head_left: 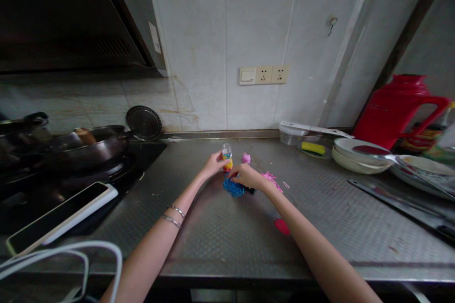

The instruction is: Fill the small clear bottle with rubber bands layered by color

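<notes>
On the ribbed stainless-steel surface (227, 241), a red scrap (282, 226) lies nearest you. Your right hand (247, 176) has its fingers curved onto a tangled mass of blue elastic bands (233, 188); whether they grip it cannot be determined. Your left hand (213, 164) has its fingers closed around an upright small clear plastic bottle (226, 151). Loose pink elastic bands (272, 181) lie just beside your right hand.

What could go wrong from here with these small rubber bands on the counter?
The clear plastic bottle is gripped only by the fingertips of the left hand, so it might slip. The loose pink rubber bands beside the right hand could get brushed across the steel counter, possibly toward the black hob.
</notes>
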`<control>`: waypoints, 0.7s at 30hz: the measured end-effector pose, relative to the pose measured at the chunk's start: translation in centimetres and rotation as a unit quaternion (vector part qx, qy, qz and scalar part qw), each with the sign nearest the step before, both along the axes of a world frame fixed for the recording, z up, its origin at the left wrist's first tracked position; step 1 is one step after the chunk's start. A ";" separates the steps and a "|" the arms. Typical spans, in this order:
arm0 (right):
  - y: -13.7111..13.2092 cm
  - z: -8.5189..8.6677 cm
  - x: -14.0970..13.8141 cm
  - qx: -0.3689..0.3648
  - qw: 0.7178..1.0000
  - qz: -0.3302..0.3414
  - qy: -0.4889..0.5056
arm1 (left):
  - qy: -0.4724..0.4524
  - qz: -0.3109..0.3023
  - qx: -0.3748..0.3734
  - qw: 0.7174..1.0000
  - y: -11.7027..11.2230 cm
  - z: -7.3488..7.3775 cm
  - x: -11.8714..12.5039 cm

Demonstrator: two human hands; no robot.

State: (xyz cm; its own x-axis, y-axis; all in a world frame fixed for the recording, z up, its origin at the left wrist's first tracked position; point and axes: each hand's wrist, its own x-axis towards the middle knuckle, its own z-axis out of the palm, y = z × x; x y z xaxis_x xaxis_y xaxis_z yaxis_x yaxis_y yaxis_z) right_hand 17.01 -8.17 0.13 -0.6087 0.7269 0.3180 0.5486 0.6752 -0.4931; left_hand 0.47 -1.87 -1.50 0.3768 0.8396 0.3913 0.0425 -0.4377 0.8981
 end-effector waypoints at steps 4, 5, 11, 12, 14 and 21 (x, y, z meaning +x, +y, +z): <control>-0.3 0.8 0.1 -0.016 0.998 -0.010 0.062 | 0.000 0.002 -0.001 1.000 -0.3 0.3 0.0; -0.4 1.0 0.1 -0.024 0.997 -0.016 0.076 | 0.002 0.003 0.000 1.000 -0.3 0.3 0.0; -0.3 1.2 0.3 -0.073 0.985 -0.041 0.152 | 0.005 0.006 0.004 1.000 -0.2 0.1 0.0; -0.3 1.2 0.3 -0.081 0.982 -0.044 0.163 | 0.003 0.006 0.004 1.000 -0.1 0.0 0.0; -0.1 1.1 0.4 -0.098 0.976 -0.051 0.186 | 0.000 0.002 0.007 1.000 0.1 -0.2 -0.1; 0.9 2.7 0.4 -0.138 0.950 -0.055 0.275 | -0.016 -0.030 0.015 0.999 0.2 -0.3 -0.2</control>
State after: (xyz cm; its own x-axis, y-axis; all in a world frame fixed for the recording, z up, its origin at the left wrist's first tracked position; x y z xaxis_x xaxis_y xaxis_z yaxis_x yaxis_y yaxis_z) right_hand 17.41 -7.27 2.79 -0.3210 0.8783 0.3542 0.2177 0.4325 -0.8750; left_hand 0.25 -1.63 -1.79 0.4137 0.8030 0.4290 -0.0137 -0.4657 0.8849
